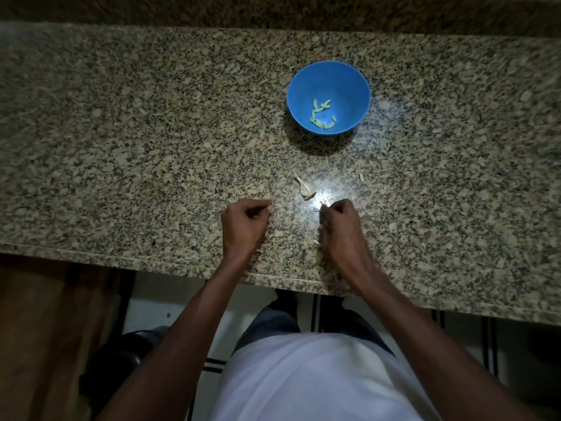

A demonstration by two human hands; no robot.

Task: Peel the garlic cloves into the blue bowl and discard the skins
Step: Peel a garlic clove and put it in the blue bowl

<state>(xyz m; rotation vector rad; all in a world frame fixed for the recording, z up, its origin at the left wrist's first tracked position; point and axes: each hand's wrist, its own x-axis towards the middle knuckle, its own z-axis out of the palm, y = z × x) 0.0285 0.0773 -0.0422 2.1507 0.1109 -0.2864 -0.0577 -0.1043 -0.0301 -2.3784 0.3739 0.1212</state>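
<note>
A blue bowl (328,77) stands on the granite counter (151,132) with several pale peeled garlic cloves (321,113) in its bottom. Below the bowl, a piece of dry garlic skin (305,187) lies on the stone beside a bright glare spot. My left hand (244,224) rests near the front edge with its fingers curled, pinching a small pale scrap at the fingertips. My right hand (340,226) is curled too, fingertips pressed to the counter on small bits of skin; what it holds is hidden.
More small flakes of skin lie on the counter, one (361,177) right of the big piece and some by my wrists. The counter's front edge (182,264) runs under my forearms. A dark object (121,360) sits on the floor at lower left.
</note>
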